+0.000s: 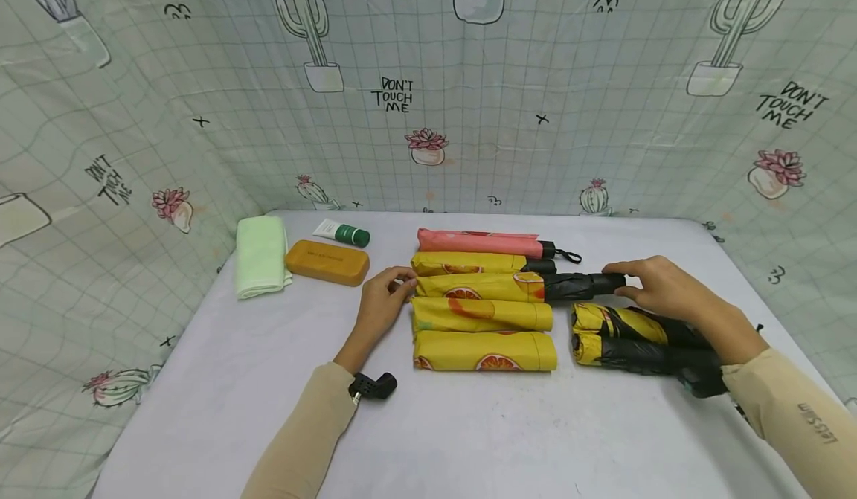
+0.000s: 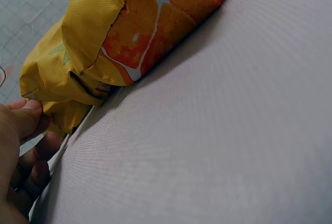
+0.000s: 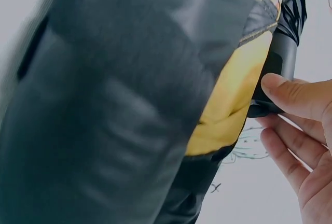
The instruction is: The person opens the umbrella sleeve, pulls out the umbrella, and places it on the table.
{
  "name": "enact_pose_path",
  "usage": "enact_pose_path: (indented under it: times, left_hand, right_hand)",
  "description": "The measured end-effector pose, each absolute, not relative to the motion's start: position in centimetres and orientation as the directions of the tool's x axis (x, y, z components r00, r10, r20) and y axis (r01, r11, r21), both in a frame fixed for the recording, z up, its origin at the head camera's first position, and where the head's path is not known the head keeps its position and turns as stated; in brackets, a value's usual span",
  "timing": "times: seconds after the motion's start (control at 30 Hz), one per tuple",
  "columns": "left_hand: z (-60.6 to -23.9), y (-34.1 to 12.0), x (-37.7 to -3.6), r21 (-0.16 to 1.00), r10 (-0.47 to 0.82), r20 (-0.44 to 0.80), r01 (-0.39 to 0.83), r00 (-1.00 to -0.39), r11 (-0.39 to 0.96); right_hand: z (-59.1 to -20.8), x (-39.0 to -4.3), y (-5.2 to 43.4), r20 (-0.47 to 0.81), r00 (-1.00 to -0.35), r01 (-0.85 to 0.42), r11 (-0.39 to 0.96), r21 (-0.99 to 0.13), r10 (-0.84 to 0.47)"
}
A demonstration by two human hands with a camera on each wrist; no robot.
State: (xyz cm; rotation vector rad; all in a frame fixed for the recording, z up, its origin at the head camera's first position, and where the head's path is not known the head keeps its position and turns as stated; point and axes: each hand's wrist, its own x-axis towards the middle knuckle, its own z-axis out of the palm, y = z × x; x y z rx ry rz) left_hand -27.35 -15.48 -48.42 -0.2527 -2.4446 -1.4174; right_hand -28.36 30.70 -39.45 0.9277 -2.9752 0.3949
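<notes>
Third umbrella (image 1: 509,287) in the row on the bench (image 1: 469,425) lies between your hands. Your left hand (image 1: 383,302) pinches its yellow sleeve end; your right hand (image 1: 659,283) grips its black handle, thumb and fingers curled round it. Both forearms lie low over the bench. The right wrist view is mostly blocked by blurred dark fabric.

Makeshift recording booth: white table (image 1: 221,402) enclosed by cactus-print cloth backdrop (image 1: 167,90).
</notes>
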Motion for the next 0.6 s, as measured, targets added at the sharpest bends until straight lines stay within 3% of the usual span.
enact_pose_path:
  times: [0.6]
  left_hand:
    - [-48.3, -15.4, -27.3, 0.821, -0.003, 0.323, 0.279, -0.946, 0.498]
  right_hand:
    - [-39.2, -27.9, 33.4, 0.109, -0.832, -0.554, 0.811, -0.188, -0.544]
